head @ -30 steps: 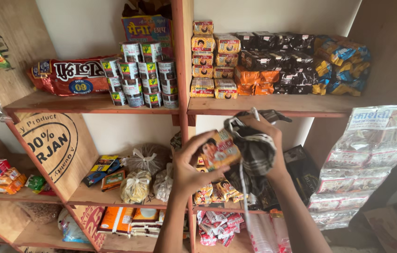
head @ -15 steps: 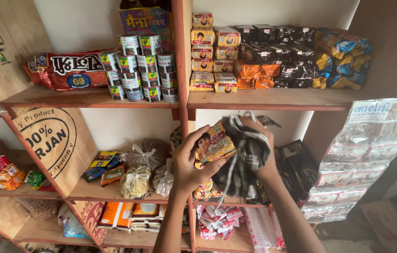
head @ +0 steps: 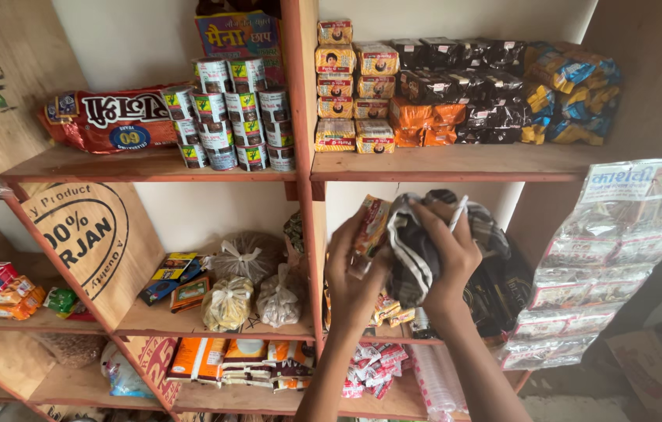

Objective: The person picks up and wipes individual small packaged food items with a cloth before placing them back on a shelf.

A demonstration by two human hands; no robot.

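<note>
My left hand (head: 354,273) holds a small yellow and red packet (head: 370,224) upright, pressed against a dark striped cloth bag (head: 417,250). My right hand (head: 444,254) grips that bag from the right, with the fingers curled over its top and a white strap running down its front. Both hands are raised in front of the middle shelf, just right of the wooden upright post (head: 307,203). The packet is partly tucked behind the bag's edge.
Wooden shelves (head: 456,168) hold yellow boxes (head: 354,133), dark and orange packets (head: 456,86), stacked small tins (head: 237,113) and a red snack bag (head: 108,121). Tied clear bags (head: 229,301) sit lower left. Strips of sachets (head: 604,258) hang at the right.
The packet has turned from facing me to edge-on and moved right against the bag. My right hand has shifted over the bag's top. The view has tilted slightly.
</note>
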